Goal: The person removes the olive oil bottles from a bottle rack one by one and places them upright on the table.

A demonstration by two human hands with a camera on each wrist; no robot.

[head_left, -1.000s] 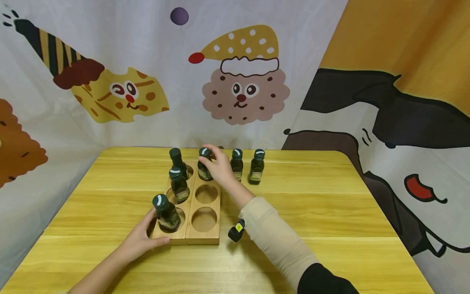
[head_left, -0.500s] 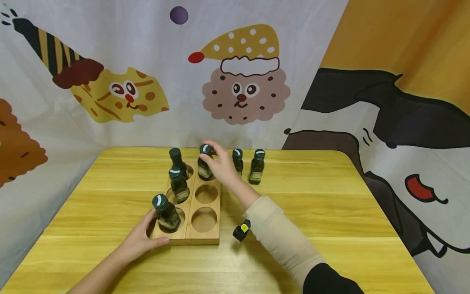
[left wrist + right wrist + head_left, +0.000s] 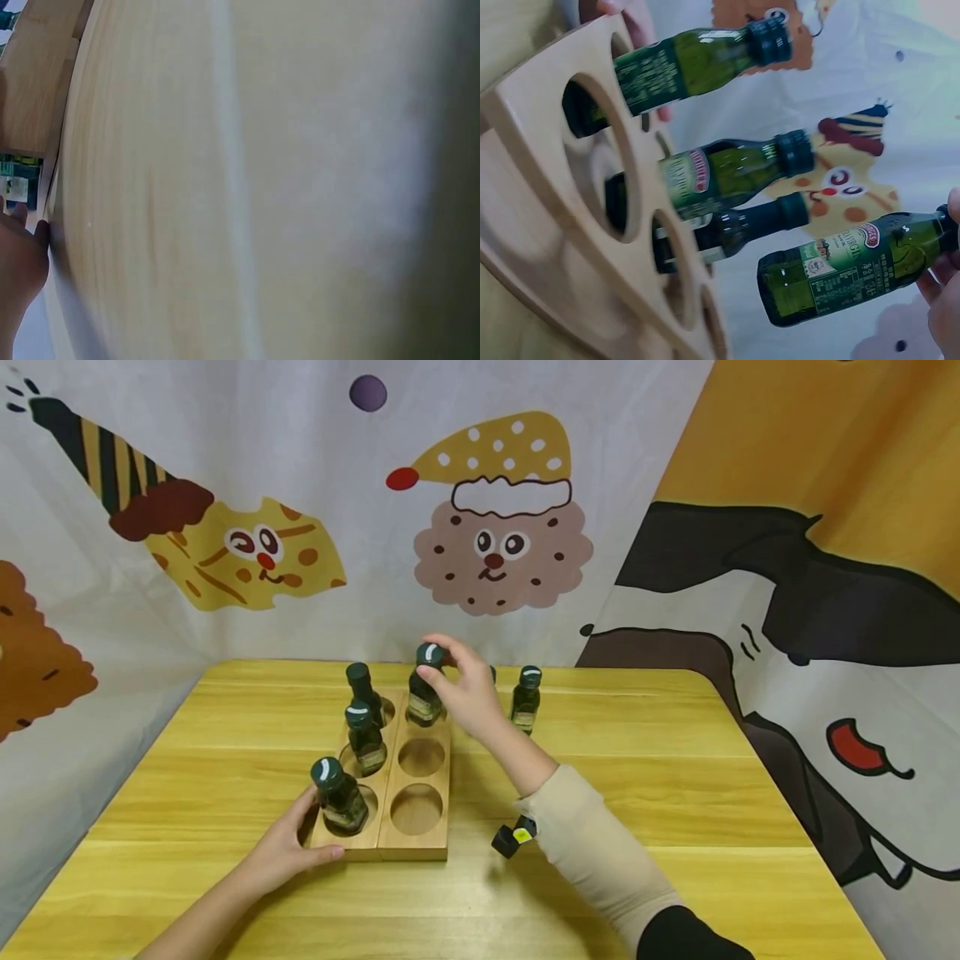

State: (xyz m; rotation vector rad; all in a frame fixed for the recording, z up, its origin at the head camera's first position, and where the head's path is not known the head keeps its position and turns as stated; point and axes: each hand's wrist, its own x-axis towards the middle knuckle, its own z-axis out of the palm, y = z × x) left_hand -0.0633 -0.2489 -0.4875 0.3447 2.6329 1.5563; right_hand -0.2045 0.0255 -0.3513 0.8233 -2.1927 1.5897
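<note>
My right hand [image 3: 468, 693] pinches a small green glass bottle [image 3: 425, 697] near its dark cap. In the right wrist view the bottle's base [image 3: 784, 289] hangs apart from the rack's holes. Under it in the head view is the back right of a wooden rack [image 3: 415, 845] with round holes in two columns. Three bottles fill the left column: a front bottle [image 3: 345, 808], a middle one [image 3: 367, 742] and a back one [image 3: 364, 693] with a longer dark neck. My left hand [image 3: 281, 852] grips the rack's near left corner, thumb along the front side.
Another bottle [image 3: 525, 703] stands on the wooden table [image 3: 660, 760] right of the rack. A further bottle is mostly hidden behind my right hand, only its cap edge showing. A printed cartoon curtain [image 3: 300, 452] hangs behind the table's far edge.
My right hand has raised the bottle from the rack's back right hole and moved it slightly right, now covering most of a bottle behind. The left hand and rack stay put.
</note>
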